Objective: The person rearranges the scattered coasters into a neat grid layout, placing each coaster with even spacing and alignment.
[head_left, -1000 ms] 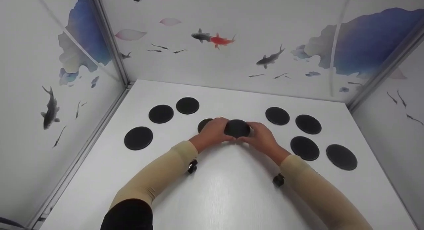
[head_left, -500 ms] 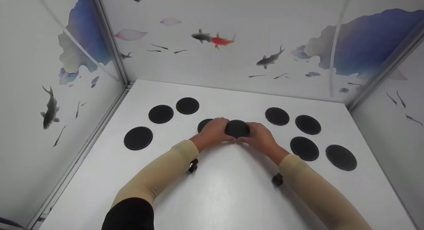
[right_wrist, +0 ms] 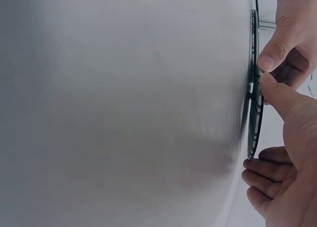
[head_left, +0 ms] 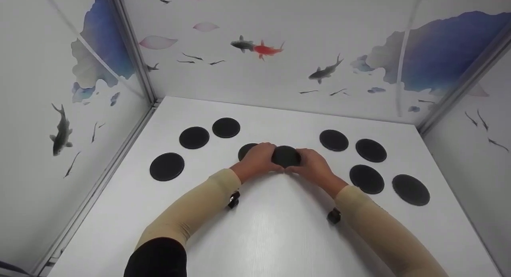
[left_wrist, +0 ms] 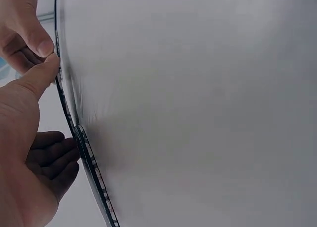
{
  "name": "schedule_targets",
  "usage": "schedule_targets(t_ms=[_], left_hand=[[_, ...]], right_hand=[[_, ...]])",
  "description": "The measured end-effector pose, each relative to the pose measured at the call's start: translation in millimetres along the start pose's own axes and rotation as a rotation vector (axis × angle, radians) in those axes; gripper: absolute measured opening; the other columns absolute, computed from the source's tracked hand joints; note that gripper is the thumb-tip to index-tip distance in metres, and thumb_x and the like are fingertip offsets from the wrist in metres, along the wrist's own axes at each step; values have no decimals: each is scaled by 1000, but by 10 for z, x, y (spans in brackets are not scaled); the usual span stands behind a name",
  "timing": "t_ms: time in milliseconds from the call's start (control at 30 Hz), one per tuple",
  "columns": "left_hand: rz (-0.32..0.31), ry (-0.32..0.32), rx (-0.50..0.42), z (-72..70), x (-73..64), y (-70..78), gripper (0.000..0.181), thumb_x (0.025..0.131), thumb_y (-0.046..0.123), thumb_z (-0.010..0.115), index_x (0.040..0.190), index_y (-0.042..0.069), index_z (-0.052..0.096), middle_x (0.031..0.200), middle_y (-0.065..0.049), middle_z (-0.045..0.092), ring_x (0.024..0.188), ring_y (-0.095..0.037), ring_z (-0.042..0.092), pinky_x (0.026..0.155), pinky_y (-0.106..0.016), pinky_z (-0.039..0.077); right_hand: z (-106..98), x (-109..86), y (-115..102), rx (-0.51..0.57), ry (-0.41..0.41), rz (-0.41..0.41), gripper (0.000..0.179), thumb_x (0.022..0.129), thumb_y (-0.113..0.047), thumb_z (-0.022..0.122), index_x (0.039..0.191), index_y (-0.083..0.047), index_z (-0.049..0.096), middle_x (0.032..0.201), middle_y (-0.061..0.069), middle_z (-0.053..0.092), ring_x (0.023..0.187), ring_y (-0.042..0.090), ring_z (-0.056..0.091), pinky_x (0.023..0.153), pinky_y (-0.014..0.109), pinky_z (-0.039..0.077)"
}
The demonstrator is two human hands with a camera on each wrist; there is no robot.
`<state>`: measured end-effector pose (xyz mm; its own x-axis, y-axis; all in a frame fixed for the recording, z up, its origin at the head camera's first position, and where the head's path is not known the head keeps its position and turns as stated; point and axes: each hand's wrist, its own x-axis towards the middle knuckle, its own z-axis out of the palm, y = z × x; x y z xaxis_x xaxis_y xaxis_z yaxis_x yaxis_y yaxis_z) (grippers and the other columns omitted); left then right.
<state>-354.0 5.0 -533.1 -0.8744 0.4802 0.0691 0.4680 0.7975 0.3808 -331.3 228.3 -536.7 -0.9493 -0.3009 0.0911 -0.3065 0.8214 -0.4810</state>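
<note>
A black round coaster (head_left: 286,157) sits between both hands at the middle of the white table. My left hand (head_left: 258,159) holds its left side, thumb in front. At the right side, my right hand (head_left: 314,165) grips it the same way. The two thumb tips meet at the near edge, also in the right wrist view, where the coaster's thin edge (right_wrist: 256,110) shows. Partly hidden behind the left hand lies another black coaster (head_left: 244,150). In the left wrist view, its likely edge (left_wrist: 96,175) runs near the left fingers.
Three black coasters lie to the left, one of them nearest the front (head_left: 167,166). Several more lie to the right, including one farthest right (head_left: 411,190). White panels printed with fish (head_left: 267,49) enclose the table (head_left: 263,237) on the back and sides.
Both hands keep their hold on the coaster. It has shifted only very slightly toward the person, and the other coasters have stayed put.
</note>
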Motion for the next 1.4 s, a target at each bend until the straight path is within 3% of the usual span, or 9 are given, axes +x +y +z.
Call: schedule_targets(t_ms=[400, 833, 1400], left_hand=[[24, 9, 61, 36, 26, 6, 67, 77, 54, 83, 122, 9, 64, 110, -2, 66, 103, -19, 61, 94, -35, 51], [38, 18, 132, 68, 44, 14, 67, 78, 59, 78, 120, 9, 64, 107, -4, 66, 102, -21, 61, 91, -37, 52], [34, -12, 157, 20, 26, 39, 69, 78, 57, 80, 124, 8, 64, 110, -5, 65, 104, -22, 60, 93, -38, 52]], right_hand=[[28, 12, -6, -44, -18, 18, 67, 78, -44, 87, 131, -9, 66, 125, 10, 69, 121, 30, 61, 106, 47, 44], [35, 3, -21, -84, -20, -5, 58, 79, -41, 87, 125, -11, 68, 119, 9, 71, 116, 29, 64, 103, 47, 47], [36, 1, -17, -108, -15, 14, 61, 77, -44, 87, 124, -10, 69, 119, 9, 71, 117, 29, 63, 103, 46, 47]])
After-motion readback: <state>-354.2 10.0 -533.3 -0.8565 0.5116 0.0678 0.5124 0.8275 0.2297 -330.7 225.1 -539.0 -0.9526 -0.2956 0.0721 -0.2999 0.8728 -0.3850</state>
